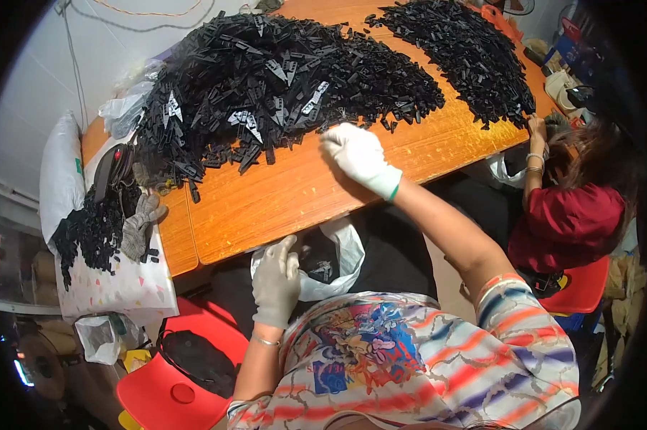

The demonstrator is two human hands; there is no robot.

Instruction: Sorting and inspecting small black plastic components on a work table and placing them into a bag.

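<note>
Head view, looking down on an orange wooden table (280, 201) that runs from the left of the frame up toward the upper right. A large heap of small black plastic pieces (266, 86) covers the upper middle of the table; the heap's long axis runs left to right, tapering toward the right. A second, narrower heap (459, 50) lies in the upper right, stretched diagonally from upper left to lower right.

The right hand (359, 158), in a white glove, rests at the lower edge of the large heap near the middle of the frame, its fingers curled down onto the pieces (whether it grips any cannot be told, since the glove hides the fingertips). The left hand (277, 283), in a grey glove, sits below the table edge at the lower middle, fingers loosely together, holding the rim of a white plastic bag (341, 258) that hangs open under the table.

At the left edge, a smaller pile of black pieces (90, 229) lies on a white sheet, with a spare grey glove (140, 222) beside it. Another person in a red shirt (567, 222) sits at the right, partly cut off by the dark rim. A red chair (187, 373) shows at the lower left. Single pieces are too small to make out.
</note>
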